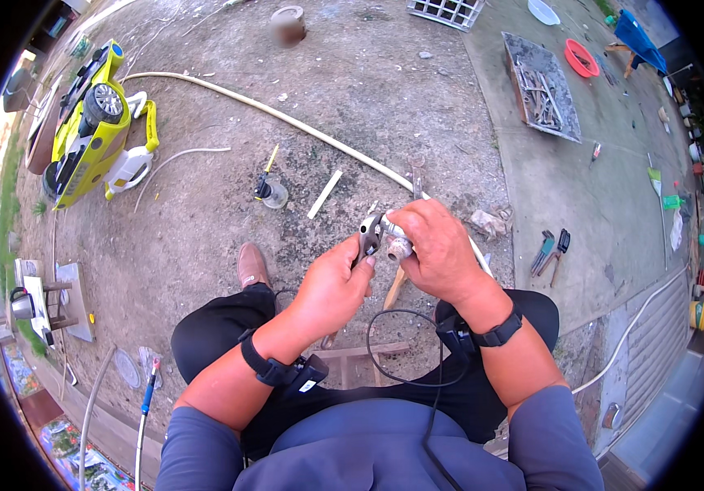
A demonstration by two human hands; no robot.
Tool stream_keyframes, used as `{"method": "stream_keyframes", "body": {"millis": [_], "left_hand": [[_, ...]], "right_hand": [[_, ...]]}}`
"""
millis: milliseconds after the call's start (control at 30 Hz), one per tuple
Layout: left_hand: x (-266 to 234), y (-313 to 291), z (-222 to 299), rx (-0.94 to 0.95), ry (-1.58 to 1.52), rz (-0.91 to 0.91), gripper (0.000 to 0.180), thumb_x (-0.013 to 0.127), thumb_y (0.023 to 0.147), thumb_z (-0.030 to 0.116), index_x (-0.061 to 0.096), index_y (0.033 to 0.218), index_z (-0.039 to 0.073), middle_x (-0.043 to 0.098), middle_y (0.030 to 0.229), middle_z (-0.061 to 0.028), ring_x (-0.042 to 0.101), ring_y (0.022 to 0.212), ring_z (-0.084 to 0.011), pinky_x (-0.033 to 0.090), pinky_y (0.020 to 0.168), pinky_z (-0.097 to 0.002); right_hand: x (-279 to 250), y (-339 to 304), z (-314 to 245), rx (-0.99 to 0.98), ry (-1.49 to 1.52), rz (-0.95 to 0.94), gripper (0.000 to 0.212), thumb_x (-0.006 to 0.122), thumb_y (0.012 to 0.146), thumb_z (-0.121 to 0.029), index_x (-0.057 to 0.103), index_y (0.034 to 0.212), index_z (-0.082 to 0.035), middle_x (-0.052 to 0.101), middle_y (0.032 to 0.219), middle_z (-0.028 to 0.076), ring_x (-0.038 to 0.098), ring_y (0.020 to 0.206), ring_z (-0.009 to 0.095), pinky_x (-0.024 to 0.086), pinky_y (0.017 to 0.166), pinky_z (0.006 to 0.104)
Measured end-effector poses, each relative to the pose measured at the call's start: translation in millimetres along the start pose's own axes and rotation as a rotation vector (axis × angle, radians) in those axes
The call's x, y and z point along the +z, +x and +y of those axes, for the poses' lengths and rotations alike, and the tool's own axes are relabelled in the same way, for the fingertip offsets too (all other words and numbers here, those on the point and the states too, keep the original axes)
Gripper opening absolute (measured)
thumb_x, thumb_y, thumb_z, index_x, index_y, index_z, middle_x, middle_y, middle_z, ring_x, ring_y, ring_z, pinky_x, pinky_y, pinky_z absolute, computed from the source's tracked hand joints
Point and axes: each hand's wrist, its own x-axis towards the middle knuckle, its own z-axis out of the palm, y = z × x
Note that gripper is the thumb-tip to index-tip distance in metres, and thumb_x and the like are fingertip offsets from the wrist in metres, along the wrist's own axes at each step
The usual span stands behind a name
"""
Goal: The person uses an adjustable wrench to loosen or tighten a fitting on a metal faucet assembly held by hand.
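Both hands meet in front of me above the dirt ground. My left hand (329, 285) is closed around an adjustable wrench (368, 232), whose handle is mostly hidden in the fist. The wrench's jaws meet a metal pipe fitting (399, 248), though I cannot tell how firmly they grip it. My right hand (442, 252) holds that fitting between thumb and fingers, its round open end facing me. Below the hands, a wooden tool handle (395, 290) shows in part.
A pale hose (303, 127) crosses the ground behind my right hand. Ahead stand a spray bottle (273, 194) and a white strip (324, 194). To the right lie pliers-like tools (546, 252) and a tray (520, 51) of tools. A yellow toy car (94, 139) is at left.
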Motion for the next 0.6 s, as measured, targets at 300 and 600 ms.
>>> {"method": "stream_keyframes", "body": {"millis": [300,600], "left_hand": [[3.7,1.6,-5.8,-0.007,0.022,0.035,0.015,0.05,0.095,0.011,0.055,0.104,0.0,0.059,0.072,-0.0081,0.06,0.058,-0.0153,0.047,0.055,-0.0325],[16.8,-6.0,-15.0,0.193,0.186,0.146,0.018,0.053,0.096,0.013,0.052,0.109,0.0,0.058,0.074,-0.0097,0.06,0.065,-0.0195,0.047,0.06,-0.0358]], "right_hand": [[8.8,-4.4,-0.9,0.013,0.074,0.055,0.042,0.067,0.067,-0.003,0.054,0.106,-0.009,0.058,0.09,0.01,0.058,0.083,0.032,0.048,0.069,0.0417],[11.6,-9.0,-4.0,0.078,0.21,0.107,0.028,0.068,0.086,-0.015,0.055,0.109,-0.005,0.06,0.089,0.013,0.06,0.078,0.032,0.048,0.07,0.0394]]}}
